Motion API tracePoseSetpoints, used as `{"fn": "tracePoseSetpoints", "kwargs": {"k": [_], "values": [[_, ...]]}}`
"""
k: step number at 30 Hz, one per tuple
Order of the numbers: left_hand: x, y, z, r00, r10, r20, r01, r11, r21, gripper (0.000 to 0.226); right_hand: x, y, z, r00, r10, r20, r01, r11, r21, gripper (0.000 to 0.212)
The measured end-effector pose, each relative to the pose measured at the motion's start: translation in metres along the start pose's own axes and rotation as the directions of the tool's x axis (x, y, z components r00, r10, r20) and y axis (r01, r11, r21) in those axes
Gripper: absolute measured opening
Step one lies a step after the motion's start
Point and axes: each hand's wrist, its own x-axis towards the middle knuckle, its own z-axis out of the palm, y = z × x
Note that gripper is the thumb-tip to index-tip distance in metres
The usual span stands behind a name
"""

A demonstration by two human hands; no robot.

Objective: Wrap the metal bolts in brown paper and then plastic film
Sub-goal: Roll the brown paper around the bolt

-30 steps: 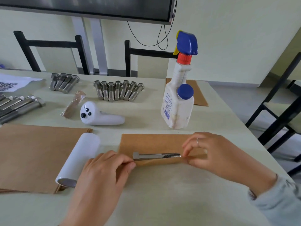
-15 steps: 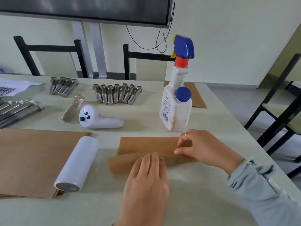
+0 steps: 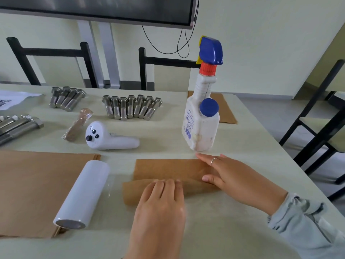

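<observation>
Both hands lie flat, fingers straight: the left hand (image 3: 160, 204) presses the rolled front fold of the matte brown paper (image 3: 168, 171) on the pale bench (image 3: 224, 230), the right hand (image 3: 229, 176) its right end; threaded steel bolts (image 3: 130, 107) lie behind

Seven bolts (image 3: 131, 107) are counted in one row near the far edge of the surface (image 3: 233, 230), four bolts (image 3: 67, 99) in a second group beside it, and at least three long bolts (image 3: 17, 126) at the left edge. One spray bottle (image 3: 202, 116), one film roll (image 3: 83, 193), one white controller (image 3: 108, 136) and two hands are seen.
</observation>
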Motion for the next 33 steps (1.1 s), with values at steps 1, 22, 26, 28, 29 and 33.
{"fn": "tracePoseSetpoints", "kwargs": {"k": [1,22,26,28,29,33], "values": [[0.000,0.000,0.000,1.000,0.000,0.004,0.000,1.000,0.001,0.041,0.000,0.000,0.001,1.000,0.001,-0.003,-0.001,1.000,0.011,0.058],[-0.002,0.004,0.000,1.000,-0.014,0.020,0.012,0.997,0.081,0.039,0.014,-0.013,-0.019,0.996,-0.088,0.001,0.087,0.991,0.104,0.049],[-0.003,0.004,0.000,1.000,-0.006,0.008,0.005,0.996,0.090,0.039,0.026,-0.022,-0.029,0.985,-0.118,0.126,0.113,0.993,0.040,0.051],[-0.003,0.004,0.000,1.000,-0.001,0.004,0.001,0.996,0.089,0.038,0.025,-0.026,-0.033,0.984,-0.153,0.095,0.151,0.988,0.037,0.027],[-0.003,0.004,-0.001,1.000,0.001,0.002,-0.001,0.996,0.085,0.038,0.023,-0.027,-0.035,0.983,-0.171,0.065,0.168,0.985,0.048,0.014],[-0.005,0.003,0.001,1.000,0.003,-0.003,-0.003,0.998,0.068,0.038,0.007,-0.031,-0.029,0.962,-0.272,-0.037,0.272,0.962,-0.007,0.013]]}}
